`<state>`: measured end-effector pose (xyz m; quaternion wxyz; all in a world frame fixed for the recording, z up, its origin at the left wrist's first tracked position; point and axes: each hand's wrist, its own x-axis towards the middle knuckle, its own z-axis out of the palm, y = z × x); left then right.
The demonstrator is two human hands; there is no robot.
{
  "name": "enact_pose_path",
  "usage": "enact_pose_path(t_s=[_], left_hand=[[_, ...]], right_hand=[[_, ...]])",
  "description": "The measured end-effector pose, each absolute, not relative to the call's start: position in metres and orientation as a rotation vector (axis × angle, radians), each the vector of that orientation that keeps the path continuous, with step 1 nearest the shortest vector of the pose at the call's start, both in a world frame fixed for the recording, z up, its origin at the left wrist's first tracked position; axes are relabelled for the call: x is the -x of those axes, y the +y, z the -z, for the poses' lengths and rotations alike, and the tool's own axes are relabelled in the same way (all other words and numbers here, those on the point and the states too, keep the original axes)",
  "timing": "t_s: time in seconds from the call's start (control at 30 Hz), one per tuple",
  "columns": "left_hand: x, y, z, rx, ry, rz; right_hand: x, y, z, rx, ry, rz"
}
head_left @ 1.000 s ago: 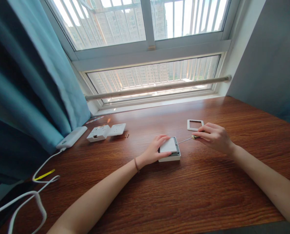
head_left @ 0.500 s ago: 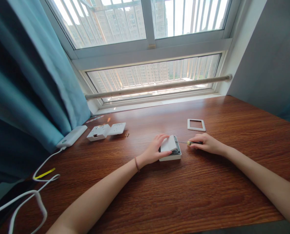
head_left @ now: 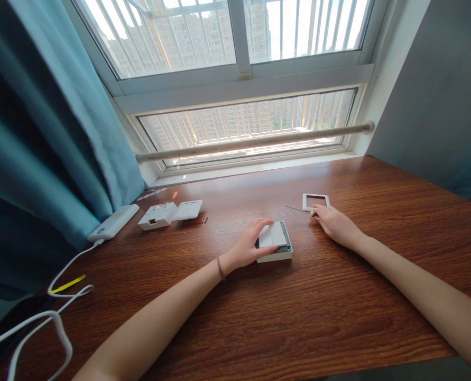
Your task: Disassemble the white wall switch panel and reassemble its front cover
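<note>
My left hand (head_left: 248, 246) grips a white wall switch (head_left: 278, 235) lying on the table, fingers along its far edge and thumb along the near one. The switch's white rockers sit in a dark grey surround. To its right, my right hand (head_left: 338, 223) is closed around a screwdriver (head_left: 297, 209), whose thin shaft points left, apart from the switch. Most of the handle is hidden by the fingers. A white square frame (head_left: 305, 202) lies just beyond my right hand, its near side partly covered.
At the left stand an open white box (head_left: 159, 214) and a white plate (head_left: 188, 209), with two small screws (head_left: 204, 220) beside them. A white power bank (head_left: 114, 223) with a white cable (head_left: 71, 259) lies by the blue curtain (head_left: 112, 174). A yellow strip (head_left: 68, 284) is near the cable.
My right hand has drawn the screwdriver away from the switch's right edge, towards the white frame. The switch's tilted rocker now lies flatter. My left hand has stayed on the switch.
</note>
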<state>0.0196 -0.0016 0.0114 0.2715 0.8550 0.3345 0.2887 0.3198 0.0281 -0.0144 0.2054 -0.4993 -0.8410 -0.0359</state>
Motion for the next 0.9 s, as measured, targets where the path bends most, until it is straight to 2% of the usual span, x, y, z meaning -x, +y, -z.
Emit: enact_pose_path(t_s=[0.4,0.63,0.9], left_hand=[[-0.02,-0.001,-0.011,-2.322,0.909,-0.769],[-0.019,0.0,-0.009,-2.326,0.899,-0.784],[-0.023,-0.006,-0.015,-2.409,0.954,-0.949]], right_hand=[[-0.331,0.03,0.009,1.421,-2.314,0.011],[-0.308,0.015,-0.001,1.341,-2.102,0.022],[-0.261,-0.03,-0.014,1.31,-1.953,-0.282]])
